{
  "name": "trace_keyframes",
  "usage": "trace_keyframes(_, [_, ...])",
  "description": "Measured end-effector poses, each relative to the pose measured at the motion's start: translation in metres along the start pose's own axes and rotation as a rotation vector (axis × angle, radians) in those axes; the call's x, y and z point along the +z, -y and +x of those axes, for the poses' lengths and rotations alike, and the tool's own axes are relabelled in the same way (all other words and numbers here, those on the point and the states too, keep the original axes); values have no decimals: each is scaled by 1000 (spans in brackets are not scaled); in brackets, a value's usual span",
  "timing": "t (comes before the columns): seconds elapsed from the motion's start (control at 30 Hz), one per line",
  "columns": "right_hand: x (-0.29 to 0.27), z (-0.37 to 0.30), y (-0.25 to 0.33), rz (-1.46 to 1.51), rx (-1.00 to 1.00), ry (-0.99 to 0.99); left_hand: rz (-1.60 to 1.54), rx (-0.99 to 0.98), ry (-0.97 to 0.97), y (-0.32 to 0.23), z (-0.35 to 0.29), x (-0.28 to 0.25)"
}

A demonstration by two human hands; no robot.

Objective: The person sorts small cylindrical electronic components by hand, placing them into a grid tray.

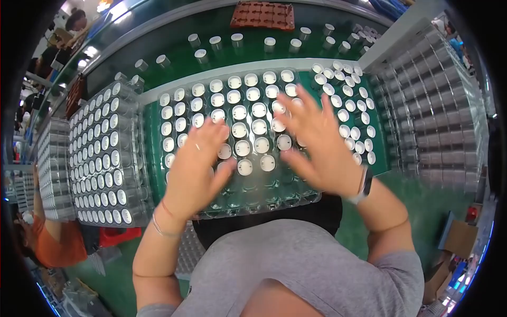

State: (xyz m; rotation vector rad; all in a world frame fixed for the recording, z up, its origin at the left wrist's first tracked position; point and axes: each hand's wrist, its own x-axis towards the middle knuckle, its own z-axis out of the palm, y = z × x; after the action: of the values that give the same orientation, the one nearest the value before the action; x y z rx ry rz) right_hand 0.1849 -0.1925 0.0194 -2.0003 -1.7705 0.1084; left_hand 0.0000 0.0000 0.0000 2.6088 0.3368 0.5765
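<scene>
The clear plastic tray [248,196] lies in front of the person's body, with its rows of white-topped cups [239,112] standing in the pockets; the pockets nearest the body hold none. The left hand [196,166] is over the left half of the tray, fingers together and slightly bent, thumb apart; the right hand [321,145] is over the right half, fingers spread; both look released, with no grip showing, though blur hides whether any fingertip touches a cup.

The tray is probably light and thin, likely to flex when loaded; two opposite rims would be the place to take hold of it; the cups look smooth and stiff-sided, perhaps a little slippery, and would best be pinched around their upper sides; their contents cannot be told.

The tabletop [153,122] is green, with loose cups [343,115] grouped at the right of the tray; a stack of filled trays [138,168] stands at the left, and a tall stack of clear trays [430,116] at the right; beyond a pale ledge [198,75], more cups stand on a green belt [232,57] near a reddish-brown tray [262,16]; a co-worker in an orange top [60,247] is at the far left, and a cardboard box [459,236] is at the lower right above a green floor [422,216].
</scene>
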Motion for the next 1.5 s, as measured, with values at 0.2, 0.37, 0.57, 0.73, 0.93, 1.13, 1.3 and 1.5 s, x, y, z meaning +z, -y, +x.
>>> trace_keyframes(0.2, [1, 127, -81, -57, -41, -189, -355, -367, -186, 46, 74, -10])
trace_keyframes(0.37, [55, 215, -124, -109, 190, -28, -24, -389, -117, 114, 115, 14])
trace_keyframes(0.57, [96, 264, -127, -317, 220, 19, 16, -410, -122, 155, 142, 47])
trace_keyframes(0.73, [100, 270, -124, -382, 129, -32, 164, -406, -35, 175, 158, 53])
trace_keyframes(0.93, [49, 229, -90, 275, 123, -416, -124, -455, -152, 148, 147, 24])
trace_keyframes(1.13, [19, 110, -29, 1222, 249, -225, -918, -511, -112, 80, 133, -6])
trace_keyframes(1.3, [29, 73, -31, 1217, 356, -120, -1256, -531, -62, 39, 106, -7])
trace_keyframes(1.5, [44, 67, -42, 1582, 408, -181, -1587, -504, 214, 23, 63, 12])
